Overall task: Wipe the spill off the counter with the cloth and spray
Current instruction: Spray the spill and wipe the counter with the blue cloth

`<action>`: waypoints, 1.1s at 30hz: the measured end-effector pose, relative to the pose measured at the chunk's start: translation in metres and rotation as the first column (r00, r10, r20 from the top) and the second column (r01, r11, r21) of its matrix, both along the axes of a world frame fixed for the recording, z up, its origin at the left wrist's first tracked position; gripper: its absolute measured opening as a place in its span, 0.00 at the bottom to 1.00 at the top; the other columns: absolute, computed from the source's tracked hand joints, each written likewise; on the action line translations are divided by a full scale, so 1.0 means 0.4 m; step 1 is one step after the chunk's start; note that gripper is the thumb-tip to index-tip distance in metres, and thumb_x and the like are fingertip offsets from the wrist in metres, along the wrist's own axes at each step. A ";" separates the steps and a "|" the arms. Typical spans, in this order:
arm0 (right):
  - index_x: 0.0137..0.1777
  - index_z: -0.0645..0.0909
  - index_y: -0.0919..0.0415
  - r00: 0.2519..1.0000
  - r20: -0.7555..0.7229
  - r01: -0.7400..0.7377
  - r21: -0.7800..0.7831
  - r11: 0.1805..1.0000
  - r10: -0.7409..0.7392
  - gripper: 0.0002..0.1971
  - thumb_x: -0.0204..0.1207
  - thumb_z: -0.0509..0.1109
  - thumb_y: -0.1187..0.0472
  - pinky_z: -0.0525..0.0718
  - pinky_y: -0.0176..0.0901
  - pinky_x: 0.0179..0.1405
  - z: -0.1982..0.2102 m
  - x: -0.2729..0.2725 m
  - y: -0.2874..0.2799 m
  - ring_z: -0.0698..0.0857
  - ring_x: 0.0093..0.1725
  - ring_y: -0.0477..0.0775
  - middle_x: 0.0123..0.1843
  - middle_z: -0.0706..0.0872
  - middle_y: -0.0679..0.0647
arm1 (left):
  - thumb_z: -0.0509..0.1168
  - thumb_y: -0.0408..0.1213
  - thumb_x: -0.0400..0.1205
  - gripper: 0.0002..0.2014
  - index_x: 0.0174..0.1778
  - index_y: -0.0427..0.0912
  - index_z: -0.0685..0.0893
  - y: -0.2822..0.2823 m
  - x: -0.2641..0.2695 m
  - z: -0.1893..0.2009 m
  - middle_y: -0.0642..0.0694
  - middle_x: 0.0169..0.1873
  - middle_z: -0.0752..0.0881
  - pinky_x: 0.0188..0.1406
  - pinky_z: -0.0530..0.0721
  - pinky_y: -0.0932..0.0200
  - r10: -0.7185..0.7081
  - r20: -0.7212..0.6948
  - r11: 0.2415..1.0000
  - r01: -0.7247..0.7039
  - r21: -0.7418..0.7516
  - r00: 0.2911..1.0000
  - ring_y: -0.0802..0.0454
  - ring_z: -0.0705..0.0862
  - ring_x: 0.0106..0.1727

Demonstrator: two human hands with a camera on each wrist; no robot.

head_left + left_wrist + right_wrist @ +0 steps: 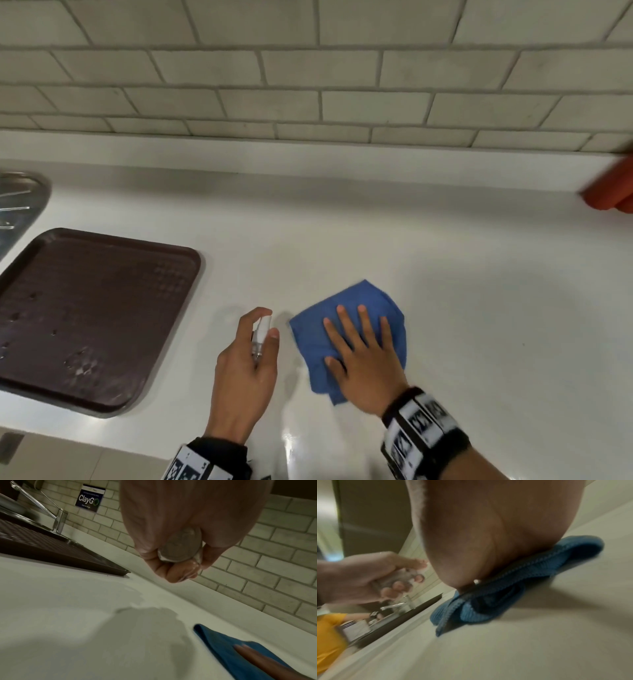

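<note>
A blue cloth (346, 325) lies crumpled on the white counter (479, 308). My right hand (363, 349) presses flat on it, fingers spread and straight. The cloth's folded edge (488, 605) shows under my palm in the right wrist view. My left hand (246, 363) grips a small clear spray bottle (260, 337), held above the counter just left of the cloth, forefinger on its top. The bottle's round base (180, 546) faces the left wrist camera. A thin wet patch (137, 597) shines on the counter below the bottle.
A dark brown tray (92, 315) lies at the left, with a steel sink (20, 205) and tap (58, 520) beyond it. A tiled wall (308, 85) backs the counter. A red object (613, 192) sits at the far right. A person in yellow (329, 635) stands beyond the sink.
</note>
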State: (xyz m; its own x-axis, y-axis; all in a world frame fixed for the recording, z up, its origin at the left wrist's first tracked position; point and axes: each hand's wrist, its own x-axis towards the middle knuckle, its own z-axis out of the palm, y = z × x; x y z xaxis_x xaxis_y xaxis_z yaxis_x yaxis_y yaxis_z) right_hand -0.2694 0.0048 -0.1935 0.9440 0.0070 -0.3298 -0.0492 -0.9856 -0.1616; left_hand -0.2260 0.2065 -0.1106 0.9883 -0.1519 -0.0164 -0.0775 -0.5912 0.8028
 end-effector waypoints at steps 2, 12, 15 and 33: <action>0.83 0.63 0.49 1.000 0.012 0.001 -0.018 1.000 0.000 0.31 0.85 0.41 0.38 0.56 0.71 0.74 -0.001 -0.070 -0.022 0.63 0.82 0.68 0.84 0.64 0.53 | 0.62 0.44 0.88 0.11 0.62 0.66 0.76 0.020 0.012 0.001 0.56 0.22 0.79 0.26 0.78 0.60 -0.024 -0.005 1.000 0.024 0.001 1.000 0.57 0.74 0.21; 0.85 0.34 0.47 0.929 -0.064 0.365 -0.009 0.931 -0.365 0.35 0.81 0.36 0.35 0.38 0.79 0.76 0.021 0.198 0.010 0.34 0.83 0.70 0.87 0.33 0.54 | 0.62 0.44 0.88 0.12 0.65 0.64 0.76 0.145 0.062 0.005 0.53 0.20 0.74 0.25 0.74 0.61 -0.130 0.000 0.991 0.130 0.029 0.991 0.58 0.73 0.20; 0.85 0.35 0.47 0.954 -0.072 0.290 -0.012 0.957 -0.290 0.34 0.83 0.40 0.37 0.35 0.79 0.75 0.038 0.264 0.117 0.32 0.83 0.71 0.86 0.32 0.55 | 0.63 0.42 0.88 0.12 0.64 0.65 0.76 0.183 0.068 0.005 0.53 0.20 0.74 0.22 0.72 0.67 -0.153 -0.003 0.988 0.153 0.020 0.988 0.58 0.74 0.20; 0.82 0.65 0.50 0.835 -0.056 0.544 -0.073 0.836 -0.548 0.36 0.82 0.36 0.35 0.68 0.78 0.69 0.031 -0.240 0.018 0.69 0.78 0.70 0.83 0.67 0.56 | 0.62 0.45 0.88 0.10 0.61 0.67 0.75 0.135 0.002 0.016 0.47 0.24 0.79 0.29 0.77 0.56 -0.291 -0.056 0.957 0.289 -0.036 0.955 0.57 0.76 0.23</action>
